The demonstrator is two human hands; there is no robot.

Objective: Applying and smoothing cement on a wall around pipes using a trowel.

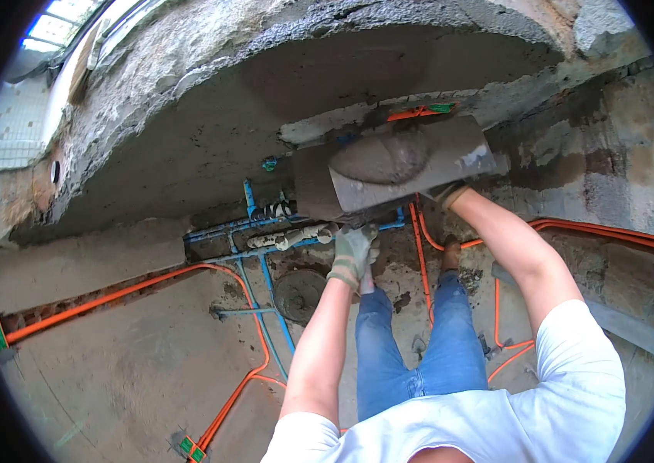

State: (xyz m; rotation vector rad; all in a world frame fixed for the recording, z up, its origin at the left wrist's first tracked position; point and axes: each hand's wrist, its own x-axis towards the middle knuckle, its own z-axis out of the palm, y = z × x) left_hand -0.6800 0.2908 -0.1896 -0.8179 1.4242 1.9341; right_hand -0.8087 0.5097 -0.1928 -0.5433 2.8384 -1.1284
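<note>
Mortar (pixel 389 158) lies heaped on a flat grey board (pixel 362 195) before the rendered wall (pixel 188 147), right hand (pixel 450 193) half-hidden at its edge (I cannot tell its grip), gloved left hand (pixel 355 251) curled nearby, hold unclear; tilting could slide the load onto blue pipes (pixel 269 282).

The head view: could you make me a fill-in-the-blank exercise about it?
1. The left hand wears a ____.
2. The right hand is nearer the ____ end of the board bearing a grey mound.
3. The person's trousers are coloured ____.
4. The long pipe at far left is coloured ____.
Missing words: glove; right; blue; orange.
</note>
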